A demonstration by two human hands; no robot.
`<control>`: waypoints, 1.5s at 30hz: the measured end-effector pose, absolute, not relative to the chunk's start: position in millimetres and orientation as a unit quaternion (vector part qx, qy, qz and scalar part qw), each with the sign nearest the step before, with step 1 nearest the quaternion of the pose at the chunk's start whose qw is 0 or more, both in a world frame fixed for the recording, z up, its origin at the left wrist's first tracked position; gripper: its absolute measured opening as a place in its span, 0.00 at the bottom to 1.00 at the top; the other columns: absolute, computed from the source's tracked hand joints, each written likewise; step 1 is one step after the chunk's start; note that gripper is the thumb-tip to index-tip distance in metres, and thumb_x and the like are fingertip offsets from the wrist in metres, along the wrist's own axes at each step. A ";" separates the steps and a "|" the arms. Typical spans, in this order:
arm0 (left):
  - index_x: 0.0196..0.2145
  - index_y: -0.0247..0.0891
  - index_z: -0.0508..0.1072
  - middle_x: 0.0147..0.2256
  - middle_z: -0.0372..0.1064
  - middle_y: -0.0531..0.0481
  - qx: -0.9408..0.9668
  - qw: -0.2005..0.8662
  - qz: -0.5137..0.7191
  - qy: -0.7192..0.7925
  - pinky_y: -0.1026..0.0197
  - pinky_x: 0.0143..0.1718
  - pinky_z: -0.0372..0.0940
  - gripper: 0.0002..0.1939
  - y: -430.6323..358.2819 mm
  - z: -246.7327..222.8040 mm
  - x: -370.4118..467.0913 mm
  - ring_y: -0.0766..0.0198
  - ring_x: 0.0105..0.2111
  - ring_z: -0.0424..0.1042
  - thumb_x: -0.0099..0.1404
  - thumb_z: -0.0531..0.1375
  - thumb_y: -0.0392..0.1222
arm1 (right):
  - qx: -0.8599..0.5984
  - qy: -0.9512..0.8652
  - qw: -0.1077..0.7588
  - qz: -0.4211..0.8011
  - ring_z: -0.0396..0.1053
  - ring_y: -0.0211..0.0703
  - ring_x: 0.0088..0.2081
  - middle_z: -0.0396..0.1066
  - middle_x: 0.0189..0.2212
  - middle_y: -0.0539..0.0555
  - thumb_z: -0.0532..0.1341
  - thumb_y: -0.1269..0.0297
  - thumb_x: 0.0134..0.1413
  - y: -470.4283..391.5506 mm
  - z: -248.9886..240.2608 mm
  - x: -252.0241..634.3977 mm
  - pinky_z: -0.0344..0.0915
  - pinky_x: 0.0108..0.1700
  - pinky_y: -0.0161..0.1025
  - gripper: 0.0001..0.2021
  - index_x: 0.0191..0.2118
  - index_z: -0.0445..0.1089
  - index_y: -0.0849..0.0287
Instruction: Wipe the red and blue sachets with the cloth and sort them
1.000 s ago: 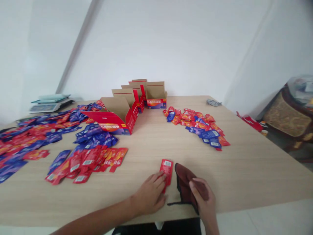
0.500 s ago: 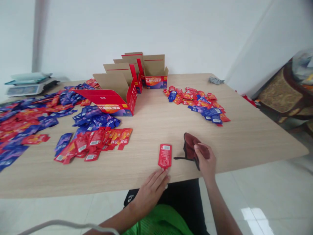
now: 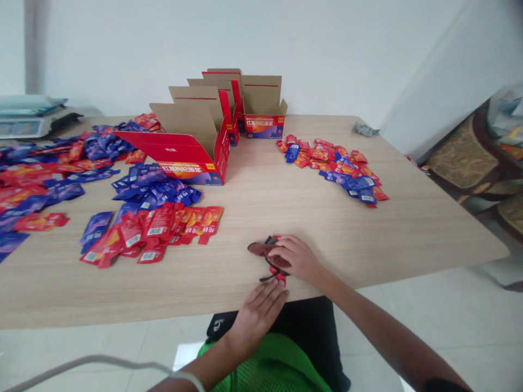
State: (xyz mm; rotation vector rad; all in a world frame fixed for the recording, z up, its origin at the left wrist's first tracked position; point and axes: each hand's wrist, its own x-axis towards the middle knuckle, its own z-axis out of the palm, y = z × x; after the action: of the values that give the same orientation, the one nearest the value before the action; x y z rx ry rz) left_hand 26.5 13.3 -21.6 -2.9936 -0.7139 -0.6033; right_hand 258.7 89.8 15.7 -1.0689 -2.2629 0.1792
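Note:
My right hand [image 3: 300,260] grips a maroon cloth [image 3: 260,249] with black edging and a thin black strap. It lies over a single red sachet [image 3: 281,278] near the table's front edge and covers most of it. At the sachet's near end rests my left hand [image 3: 261,306], its fingers stretched out flat and the fingertips touching the sachet. To the left of both hands is a heap of red sachets [image 3: 157,223] with barcodes, backed by blue sachets [image 3: 159,193].
Several open red cartons [image 3: 192,171] stand at the back middle. A pile of red and blue sachets [image 3: 339,169] lies on the right, a larger spread [image 3: 36,185] on the far left. A scale [image 3: 24,128] carries packets at the back left. Crumpled grey material [image 3: 365,129] sits back right.
My right hand has carried the maroon cloth left, from bare table onto the red sachet. My left hand stays at the sachet's near end. The view has shifted slightly.

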 end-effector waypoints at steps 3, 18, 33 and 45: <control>0.67 0.35 0.67 0.68 0.64 0.44 -0.953 -0.003 -0.200 -0.227 0.52 0.68 0.60 0.23 14.7 -18.1 26.7 0.57 0.68 0.62 0.78 0.48 0.31 | -0.433 -0.851 0.295 0.035 0.71 0.48 0.50 0.76 0.45 0.54 0.67 0.64 0.64 124.3 17.4 273.4 0.71 0.56 0.47 0.08 0.48 0.75 0.50; 0.66 0.36 0.68 0.61 0.73 0.44 -0.934 -0.084 -0.226 -0.264 0.51 0.68 0.61 0.24 10.6 -24.0 30.0 0.59 0.61 0.72 0.77 0.48 0.29 | -0.368 -0.882 0.279 0.094 0.73 0.47 0.50 0.76 0.45 0.53 0.63 0.64 0.67 67.9 40.6 257.6 0.73 0.55 0.46 0.08 0.49 0.75 0.49; 0.66 0.35 0.67 0.65 0.67 0.44 -0.935 -0.096 -0.229 -0.253 0.52 0.67 0.63 0.24 13.9 -12.6 29.7 0.60 0.67 0.64 0.77 0.47 0.29 | -0.516 -0.760 0.393 -0.017 0.71 0.52 0.51 0.74 0.47 0.58 0.63 0.63 0.68 164.8 54.4 290.4 0.71 0.55 0.52 0.09 0.51 0.75 0.51; 0.64 0.35 0.70 0.63 0.70 0.45 -0.929 -0.112 -0.239 -0.260 0.52 0.68 0.61 0.23 12.6 -16.7 31.7 0.59 0.63 0.70 0.78 0.47 0.29 | -0.409 -0.857 0.295 0.101 0.72 0.48 0.52 0.76 0.45 0.53 0.64 0.65 0.67 77.8 21.5 262.1 0.71 0.58 0.49 0.09 0.50 0.75 0.49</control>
State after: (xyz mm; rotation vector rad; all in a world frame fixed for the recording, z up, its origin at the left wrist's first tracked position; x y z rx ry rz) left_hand 31.7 12.6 -16.7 -3.1466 -0.8813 -0.8104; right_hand 262.1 77.8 21.5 -1.0895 -2.2820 0.2696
